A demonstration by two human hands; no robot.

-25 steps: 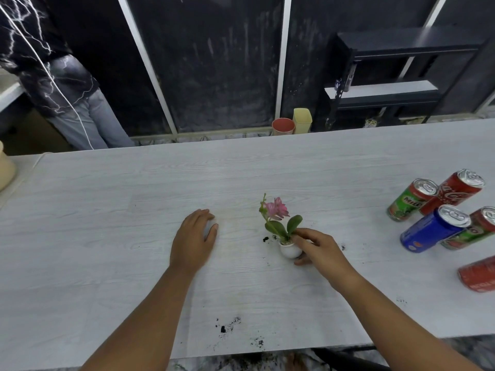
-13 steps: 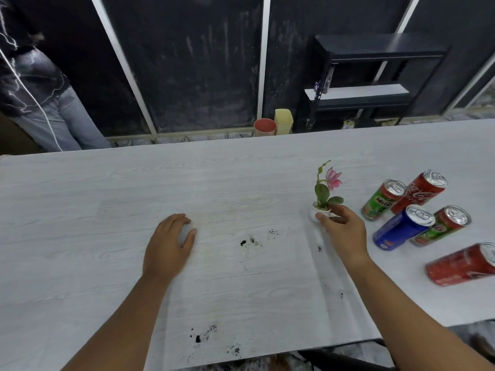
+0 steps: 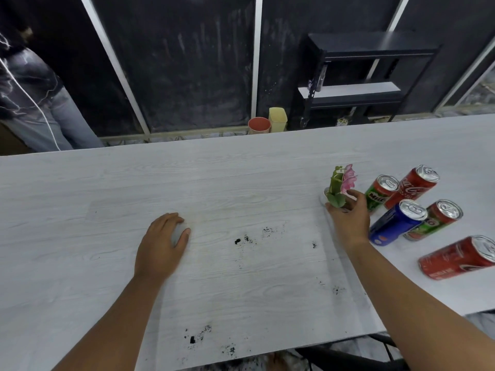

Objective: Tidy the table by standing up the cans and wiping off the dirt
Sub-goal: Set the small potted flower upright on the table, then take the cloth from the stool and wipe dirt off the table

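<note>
Several cans lie on their sides at the right of the white table point(image 3: 107, 199): a green Milo can point(image 3: 381, 192), a red cola can point(image 3: 412, 184), a blue can point(image 3: 396, 222), a green and red can point(image 3: 435, 219) and another red can point(image 3: 459, 257). My right hand point(image 3: 348, 218) is shut on a small white pot with a pink flower point(image 3: 341, 186), just left of the Milo can. My left hand point(image 3: 160, 245) rests flat on the table, fingers apart. Dark dirt specks point(image 3: 243, 239) lie between my hands, with more dirt point(image 3: 198, 337) near the front edge.
A person in jeans point(image 3: 40, 103) stands beyond the table's far left corner. On the floor behind the table stand a red cup point(image 3: 258, 125) and a yellow cup point(image 3: 278, 119). A black shelf unit point(image 3: 359, 76) is at the back right.
My right hand has carried the flower pot from the table's middle to the right, next to the cans, leaving dirt where it stood. The left hand stays flat.
</note>
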